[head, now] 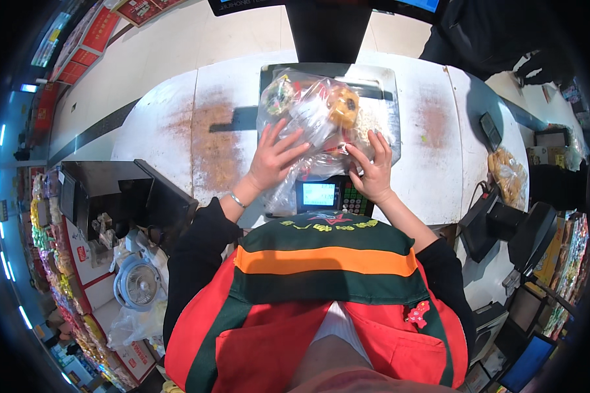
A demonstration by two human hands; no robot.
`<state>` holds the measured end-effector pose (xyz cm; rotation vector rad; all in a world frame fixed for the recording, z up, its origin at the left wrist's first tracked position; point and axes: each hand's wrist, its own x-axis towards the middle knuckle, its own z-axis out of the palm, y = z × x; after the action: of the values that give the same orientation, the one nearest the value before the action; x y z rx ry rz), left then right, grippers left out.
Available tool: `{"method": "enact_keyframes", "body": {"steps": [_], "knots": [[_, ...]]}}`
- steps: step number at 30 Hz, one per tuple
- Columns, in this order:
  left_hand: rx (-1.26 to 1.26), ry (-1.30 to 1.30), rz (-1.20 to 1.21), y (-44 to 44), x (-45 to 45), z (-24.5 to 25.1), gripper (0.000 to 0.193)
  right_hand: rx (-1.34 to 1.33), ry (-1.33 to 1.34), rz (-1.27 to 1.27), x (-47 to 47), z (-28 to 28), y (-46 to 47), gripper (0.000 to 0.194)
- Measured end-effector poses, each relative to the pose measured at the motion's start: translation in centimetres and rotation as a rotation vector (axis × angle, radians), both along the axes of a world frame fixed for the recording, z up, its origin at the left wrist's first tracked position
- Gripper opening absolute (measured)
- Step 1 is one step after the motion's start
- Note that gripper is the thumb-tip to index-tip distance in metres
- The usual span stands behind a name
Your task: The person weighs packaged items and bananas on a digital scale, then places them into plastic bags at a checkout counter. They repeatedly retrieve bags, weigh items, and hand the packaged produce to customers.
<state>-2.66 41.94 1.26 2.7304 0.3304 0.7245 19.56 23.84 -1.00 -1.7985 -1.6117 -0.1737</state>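
A clear plastic bag [307, 115] with several baked goods lies on the metal pan of a counter scale [384, 83]. Inside it show a round golden bun [343, 107] at the right and a bread piece with green and white topping [280, 97] at the left. My left hand [275, 159], fingers spread, rests on the bag's near left side. My right hand [375, 169] touches its near right edge with bent fingers. Neither hand is plainly closed on the plastic. The scale's lit display and keypad [319, 194] sit between my wrists, partly under the bag.
The white counter [427, 147] has worn brown patches. Another bag of baked goods [507, 172] lies at the right, near a black device [491, 226]. A black monitor stand [327, 29] rises beyond the scale. A black box-shaped machine [108, 191] stands left. A person in dark clothes [496, 34] is at the far right.
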Motion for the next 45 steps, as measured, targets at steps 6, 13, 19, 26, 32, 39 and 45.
{"method": "enact_keyframes", "body": {"steps": [6,13,19,26,32,39,45], "knots": [[0.003,0.11,-0.031,2.1,3.0,1.2,0.052,0.008,0.03,-0.024,2.5,2.4,1.5,0.051],[-0.344,-0.263,0.164,1.1,-0.1,4.7,0.028,0.387,-0.106,-0.093,11.5,11.8,5.8,0.032],[-0.417,-0.529,0.426,1.7,-4.2,5.6,0.015,0.457,-0.369,-0.221,14.6,21.0,13.9,0.056],[-0.47,-0.584,0.506,1.0,-5.9,5.0,0.009,0.415,-0.618,-0.057,6.8,24.7,23.8,0.062],[-0.438,-0.574,0.427,0.9,-5.2,5.8,0.01,0.333,-0.895,-0.307,1.1,28.3,30.8,0.049],[-0.499,-0.493,0.474,0.4,-6.7,5.1,0.009,0.415,-0.348,0.103,7.0,17.5,16.9,0.045],[-0.548,-0.127,0.399,0.4,-5.2,4.7,0.059,0.154,0.661,-0.638,9.1,-2.7,-3.1,0.031]]}}
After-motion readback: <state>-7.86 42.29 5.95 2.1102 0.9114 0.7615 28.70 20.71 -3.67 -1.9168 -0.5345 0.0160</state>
